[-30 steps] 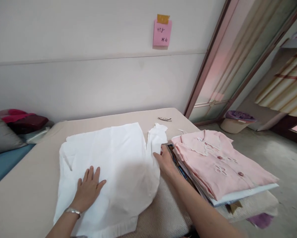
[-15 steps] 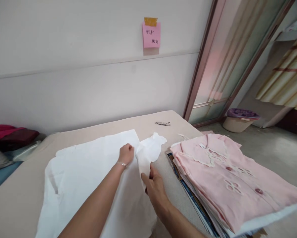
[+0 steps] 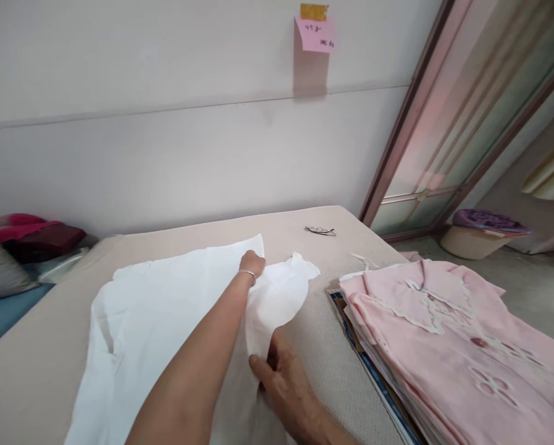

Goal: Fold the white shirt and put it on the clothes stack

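Note:
A white garment [image 3: 165, 315] lies spread over the beige-covered table. My left hand [image 3: 252, 263] is closed at its upper right edge, with the fingertips tucked out of sight in the cloth. Between the thumb and fingers of my right hand [image 3: 281, 371] is the edge of a part folded over at the garment's right side, which looks like a sleeve [image 3: 279, 296]. That part's scalloped end points away to the upper right. To the right of my hands, a pink garment [image 3: 425, 321] with a lace-edged collar and dark red buttons tops a stack of folded clothes.
Eyeglasses [image 3: 320, 231] rest near the table's far edge [image 3: 239, 224]. A pink note [image 3: 316, 34] is taped to the wall behind. On the floor at right stands a lined bin [image 3: 480, 238]; a grey cushion [image 3: 3, 272] is at far left.
My left hand has moved a little away from me along the garment's edge. My right hand has drawn slightly nearer to me, still holding the folded part. The view has shifted slightly.

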`<state>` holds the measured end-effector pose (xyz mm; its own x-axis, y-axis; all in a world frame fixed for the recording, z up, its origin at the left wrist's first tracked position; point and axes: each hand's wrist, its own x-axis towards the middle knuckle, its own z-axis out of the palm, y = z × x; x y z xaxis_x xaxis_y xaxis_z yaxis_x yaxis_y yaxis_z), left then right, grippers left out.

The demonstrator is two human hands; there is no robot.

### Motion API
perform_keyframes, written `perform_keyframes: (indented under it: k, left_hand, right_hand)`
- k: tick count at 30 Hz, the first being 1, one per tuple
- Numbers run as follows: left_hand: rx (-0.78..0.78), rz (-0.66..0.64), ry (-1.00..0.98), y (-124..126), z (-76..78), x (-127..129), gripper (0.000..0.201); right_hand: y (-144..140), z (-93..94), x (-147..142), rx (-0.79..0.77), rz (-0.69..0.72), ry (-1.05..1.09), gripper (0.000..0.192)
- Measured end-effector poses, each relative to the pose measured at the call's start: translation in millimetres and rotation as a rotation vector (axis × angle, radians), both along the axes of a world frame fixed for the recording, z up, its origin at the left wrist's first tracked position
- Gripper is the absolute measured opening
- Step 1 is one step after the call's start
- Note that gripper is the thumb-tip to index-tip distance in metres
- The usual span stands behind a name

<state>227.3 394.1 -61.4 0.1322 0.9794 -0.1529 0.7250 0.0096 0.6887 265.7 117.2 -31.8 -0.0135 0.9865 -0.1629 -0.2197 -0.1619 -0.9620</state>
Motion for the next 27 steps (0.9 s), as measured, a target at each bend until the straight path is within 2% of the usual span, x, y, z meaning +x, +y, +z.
perform_keyframes:
  k: [4,6,8,12,16,19,21,24,27]
  left_hand:
    - [-0.158,0.117,-0.118,0,8.8,-53,0.032]
    - [-0.206,0.163,-0.161,-6,9.2,-78,0.031]
    - [-0.223,0.204,-0.189,-14,7.3,-97,0.029]
    - [-0.173,0.234,-0.197,-25,4.4,-109,0.034]
    - [-0.035,0.181,-0.045,-34,10.7,-111,0.035]
    - [0.104,0.095,0.103,-45,19.6,-105,0.031]
    - [0.164,0.003,0.150,-58,24.1,-90,0.031]
    - [0.222,-0.206,0.224,-89,23.3,-50,0.042]
    - [0.247,-0.434,0.390,-124,13.3,-5,0.047]
  right_hand:
    - [-7,4.6,-23,0.039,0.204,-0.066,0.016]
    - [-12,-0.5,-29,0.108,0.302,-0.195,0.025]
    - [-17,-6.9,-28,0.201,0.357,-0.423,0.038]
    - [-27,-12.4,-10,0.334,0.334,-1.023,0.044]
    - [-40,-12.8,5,0.328,0.320,-1.337,0.058]
    - [-47,-15.6,2,0.313,0.416,-1.439,0.056]
    - [-49,-18.9,-2,0.327,0.446,-1.468,0.051]
    - [-50,-27.1,-6,0.367,0.429,-1.506,0.050]
    - [-51,-36.6,-8,0.418,0.399,-1.551,0.051]
